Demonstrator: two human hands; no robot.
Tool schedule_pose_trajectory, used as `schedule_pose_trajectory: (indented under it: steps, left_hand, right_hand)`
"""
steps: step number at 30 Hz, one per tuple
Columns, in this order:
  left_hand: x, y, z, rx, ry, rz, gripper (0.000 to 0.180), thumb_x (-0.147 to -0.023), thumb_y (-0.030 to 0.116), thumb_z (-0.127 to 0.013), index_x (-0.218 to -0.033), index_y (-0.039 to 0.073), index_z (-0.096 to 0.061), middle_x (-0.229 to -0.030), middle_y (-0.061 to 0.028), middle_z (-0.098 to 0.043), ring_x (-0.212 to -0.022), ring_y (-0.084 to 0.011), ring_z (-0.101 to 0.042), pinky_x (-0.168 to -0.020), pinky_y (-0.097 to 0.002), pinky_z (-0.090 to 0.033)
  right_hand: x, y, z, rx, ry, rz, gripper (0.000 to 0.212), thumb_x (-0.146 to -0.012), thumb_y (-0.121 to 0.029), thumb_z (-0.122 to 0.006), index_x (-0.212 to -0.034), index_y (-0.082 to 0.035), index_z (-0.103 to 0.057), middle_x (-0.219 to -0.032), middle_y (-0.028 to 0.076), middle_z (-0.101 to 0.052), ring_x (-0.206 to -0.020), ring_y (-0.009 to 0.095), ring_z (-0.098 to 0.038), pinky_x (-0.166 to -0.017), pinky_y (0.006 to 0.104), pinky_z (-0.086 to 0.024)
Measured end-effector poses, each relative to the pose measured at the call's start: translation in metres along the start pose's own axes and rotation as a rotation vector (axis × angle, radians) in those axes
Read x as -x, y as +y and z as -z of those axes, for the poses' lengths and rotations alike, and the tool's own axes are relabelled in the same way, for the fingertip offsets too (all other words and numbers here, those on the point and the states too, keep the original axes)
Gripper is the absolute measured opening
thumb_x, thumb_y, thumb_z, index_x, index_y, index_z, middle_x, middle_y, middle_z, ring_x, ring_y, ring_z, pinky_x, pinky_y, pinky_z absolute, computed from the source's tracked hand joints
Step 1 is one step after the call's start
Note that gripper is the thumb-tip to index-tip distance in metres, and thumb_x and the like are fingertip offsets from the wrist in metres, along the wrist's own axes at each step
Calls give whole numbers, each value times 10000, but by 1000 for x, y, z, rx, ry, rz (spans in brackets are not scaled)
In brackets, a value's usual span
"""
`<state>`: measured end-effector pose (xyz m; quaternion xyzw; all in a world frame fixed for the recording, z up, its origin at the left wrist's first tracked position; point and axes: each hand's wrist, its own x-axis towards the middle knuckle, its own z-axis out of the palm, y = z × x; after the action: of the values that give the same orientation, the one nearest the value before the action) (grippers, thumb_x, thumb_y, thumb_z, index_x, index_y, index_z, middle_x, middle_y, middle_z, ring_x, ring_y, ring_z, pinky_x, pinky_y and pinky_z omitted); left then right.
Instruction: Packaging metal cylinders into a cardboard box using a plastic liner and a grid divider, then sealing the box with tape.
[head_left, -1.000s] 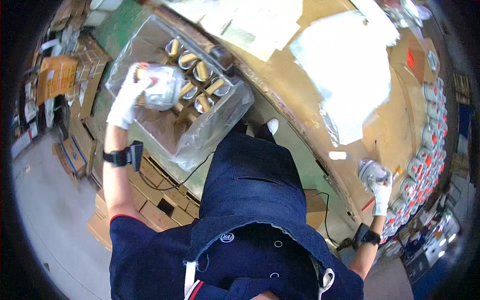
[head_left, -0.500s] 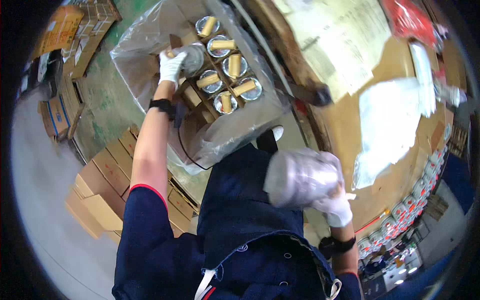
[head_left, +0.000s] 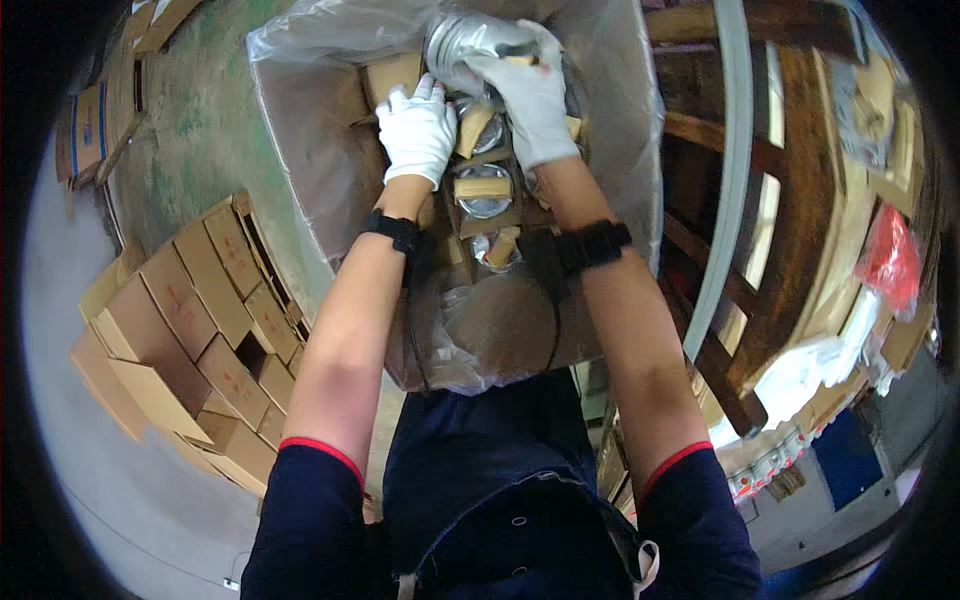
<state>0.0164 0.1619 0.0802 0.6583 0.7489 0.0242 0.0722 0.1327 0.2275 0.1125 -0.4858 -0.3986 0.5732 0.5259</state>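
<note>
Silvery can (head_left: 468, 45) apparently gripped by right hand (head_left: 530, 95).

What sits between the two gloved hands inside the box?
In the head view, a cardboard divider piece over a shiny can top lies between the left hand and the right hand.

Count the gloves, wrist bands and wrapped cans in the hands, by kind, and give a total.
White gloves: 2, on the left hand and right hand
Black wrist bands: 2
Wrapped can held: 1
Total: 5
</note>
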Motion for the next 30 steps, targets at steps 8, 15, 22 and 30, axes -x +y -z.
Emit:
schedule_pose_trajectory:
  steps: [8,15,22,30]
  left_hand:
    - [22,-46,-32,25,83,42,336,-825,148,-566,-1115,10,-664,-1246,-166,-619,-1211,-373,-513,-1044,-475,-372]
    - [20,-55,53,651,165,442,313,-891,179,-528,-1135,94,-704,-1054,-153,-708,-953,-257,-668,-884,-333,-496]
    - [3,5,210,965,333,249,275,-881,164,-559,-1109,110,-704,-973,-110,-706,-873,-213,-653,-804,-314,-497]
    - [-46,184,313,440,395,-652,417,-765,181,-707,-1165,111,-608,-1184,-130,-599,-1010,-317,-624,-816,-432,-549]
  right_hand:
    - [-9,52,-74,1585,-391,272,349,-780,-317,-666,-1128,-284,-671,-1126,123,-583,-1038,339,-561,-823,519,-454]
    - [-3,35,-62,1523,-311,312,810,-677,-432,-759,-1393,-207,-456,-1320,195,-474,-1181,387,-490,-937,521,-432]
    - [154,-130,10,868,-552,18,422,-836,-289,-657,-1192,-65,-622,-1099,194,-661,-1006,347,-641,-886,404,-508]
    - [155,-396,126,459,-776,-159,332,-885,-193,-673,-1179,-39,-661,-1047,143,-713,-946,190,-702,-850,299,-526]
